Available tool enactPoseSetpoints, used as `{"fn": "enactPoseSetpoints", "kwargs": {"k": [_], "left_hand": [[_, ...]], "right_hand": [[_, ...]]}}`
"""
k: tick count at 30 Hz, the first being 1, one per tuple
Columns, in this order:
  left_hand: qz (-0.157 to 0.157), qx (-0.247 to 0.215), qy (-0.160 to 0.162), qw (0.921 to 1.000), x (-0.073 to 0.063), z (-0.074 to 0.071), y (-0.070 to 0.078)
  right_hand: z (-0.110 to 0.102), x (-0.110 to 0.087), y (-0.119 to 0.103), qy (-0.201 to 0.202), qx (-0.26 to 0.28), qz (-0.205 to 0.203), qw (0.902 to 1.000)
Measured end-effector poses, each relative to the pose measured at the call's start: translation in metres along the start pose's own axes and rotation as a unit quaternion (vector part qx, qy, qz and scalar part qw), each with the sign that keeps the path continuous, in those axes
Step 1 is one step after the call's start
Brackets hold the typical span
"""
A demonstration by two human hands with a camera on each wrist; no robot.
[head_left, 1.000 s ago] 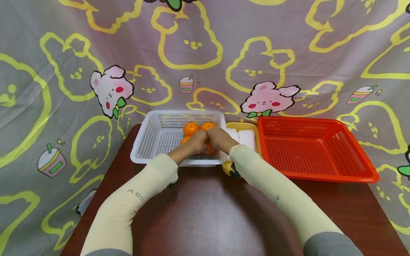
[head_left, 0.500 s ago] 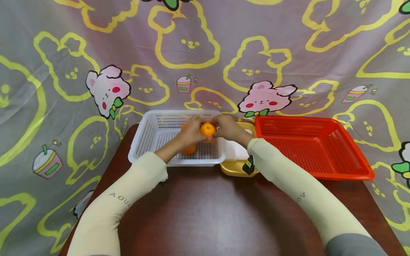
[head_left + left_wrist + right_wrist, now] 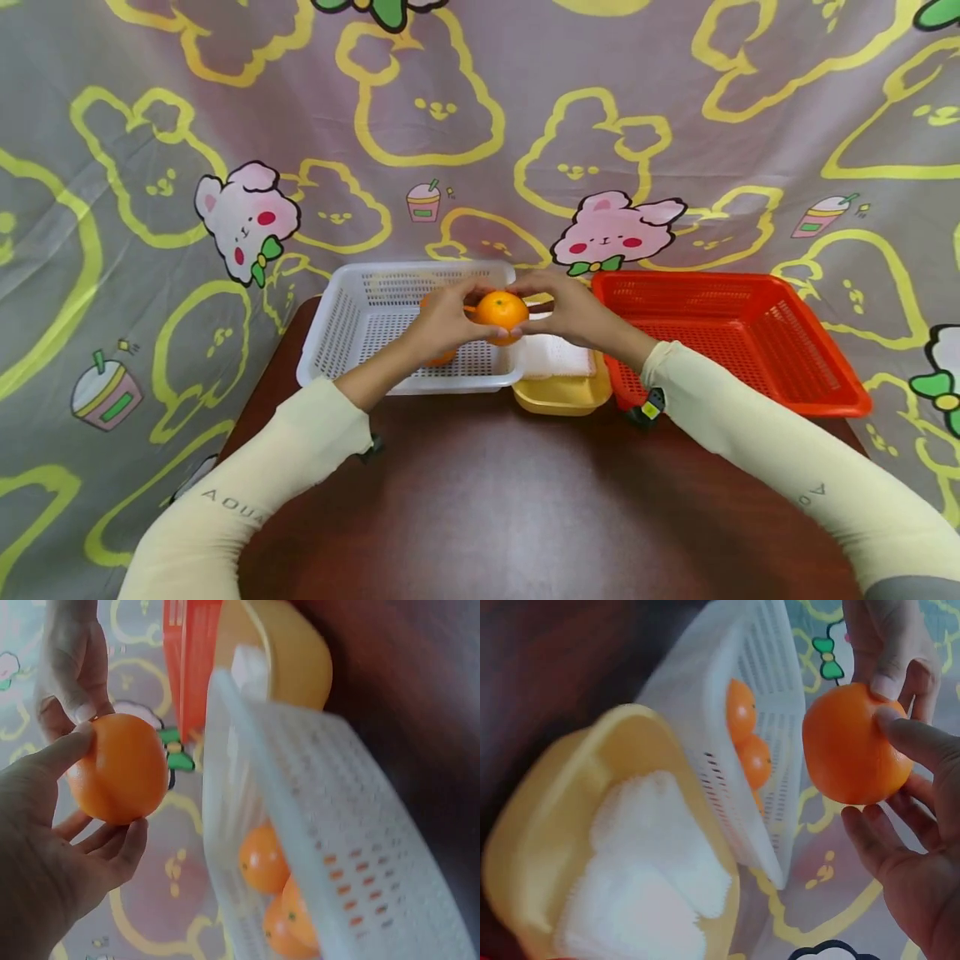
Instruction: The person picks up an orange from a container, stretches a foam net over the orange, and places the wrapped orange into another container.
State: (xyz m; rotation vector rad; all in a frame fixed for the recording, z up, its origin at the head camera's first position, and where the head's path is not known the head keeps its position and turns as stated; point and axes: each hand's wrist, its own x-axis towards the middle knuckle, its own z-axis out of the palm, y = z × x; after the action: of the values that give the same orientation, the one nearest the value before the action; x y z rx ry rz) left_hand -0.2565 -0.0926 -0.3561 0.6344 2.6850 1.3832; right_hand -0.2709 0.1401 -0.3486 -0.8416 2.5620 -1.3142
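Note:
One orange [image 3: 501, 312] is held up between both hands, above the right end of the white basket [image 3: 315, 367]. The left hand [image 3: 442, 321] grips its left side, thumb toward me. From the other side the right hand [image 3: 566, 310] holds it too. In the left wrist view the left thumb lies over the orange [image 3: 120, 771] and the fingertips curl under it. The right wrist view shows the right hand [image 3: 919, 847] with thumb on top and fingers beneath, the two thumb tips close together. Several more oranges [image 3: 740, 712] lie inside the white basket.
Right of the white basket stands a yellow tub [image 3: 562, 396] with folded white towels [image 3: 555, 356] in it. A red basket [image 3: 750, 406] is at the right. Behind everything hangs a patterned cloth [image 3: 465, 75], and the dark wooden table [image 3: 495, 500] extends in front.
The hands have come up out of the white basket with an orange and moved slightly right and toward me. The right forearm has swung right, uncovering more of the yellow tub.

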Motion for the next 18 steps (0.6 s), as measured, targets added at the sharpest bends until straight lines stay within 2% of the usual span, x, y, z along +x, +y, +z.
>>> {"fn": "enactPoseSetpoints", "kwargs": {"k": [4,9,18], "left_hand": [[0.002,-0.030,-0.016,0.9994,-0.010,0.014,0.006],[0.038,-0.043,-0.020,0.9982,-0.019,0.029,0.015],[0.091,-0.055,-0.034,0.9937,-0.038,0.051,0.023]], "right_hand": [[-0.001,-0.024,0.004,0.004,0.002,-0.001,1.0000],[-0.005,-0.052,0.006,0.013,-0.009,0.001,0.9999],[-0.006,-0.089,0.011,0.021,0.022,0.021,0.9993]]}}
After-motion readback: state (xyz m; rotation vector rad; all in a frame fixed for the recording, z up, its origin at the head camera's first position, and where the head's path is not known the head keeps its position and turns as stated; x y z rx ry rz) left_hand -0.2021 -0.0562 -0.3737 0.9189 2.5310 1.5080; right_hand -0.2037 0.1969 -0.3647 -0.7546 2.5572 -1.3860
